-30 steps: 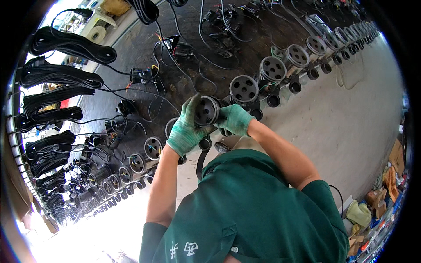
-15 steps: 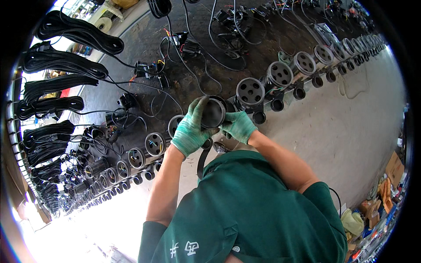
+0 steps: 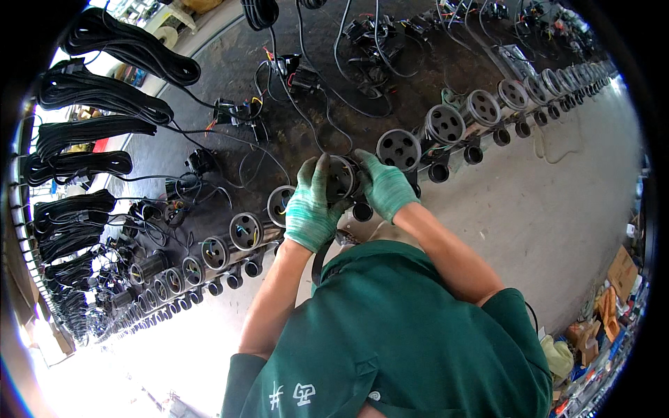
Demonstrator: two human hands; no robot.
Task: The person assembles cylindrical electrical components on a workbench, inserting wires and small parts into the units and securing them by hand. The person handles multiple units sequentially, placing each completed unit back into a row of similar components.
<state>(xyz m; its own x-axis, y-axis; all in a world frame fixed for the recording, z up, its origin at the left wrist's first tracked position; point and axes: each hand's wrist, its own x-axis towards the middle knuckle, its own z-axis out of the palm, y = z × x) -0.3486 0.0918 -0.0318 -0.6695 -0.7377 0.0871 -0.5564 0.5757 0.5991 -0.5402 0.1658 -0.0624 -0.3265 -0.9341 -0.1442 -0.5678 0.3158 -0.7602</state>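
Note:
A round black cylindrical housing (image 3: 339, 178) stands in the row at the bench's front edge, with a dark side spout (image 3: 362, 211) sticking out toward me. My left hand (image 3: 311, 209), in a green-and-white knit glove, grips its left side, fingers curved along the rim. On the opposite side my right hand (image 3: 388, 187), gloved alike, closes around the rim, thumb side hidden. Parts of the housing's open top show between the hands. Right beside it stands a similar housing with a holed grey disc (image 3: 398, 150); to the left is another with coloured wires inside (image 3: 281, 204).
The row of housings (image 3: 246, 230) runs along the dark bench (image 3: 293, 132). Black wired assemblies (image 3: 302, 79) lie behind it. Coiled black cables (image 3: 132, 49) hang over the left edge. Cardboard and cloth (image 3: 613, 306) are piled at the far right.
The housing top, tilted toward me and held up before, now sits lower in the row, with inner detail showing. My right hand has moved up and around its right side.

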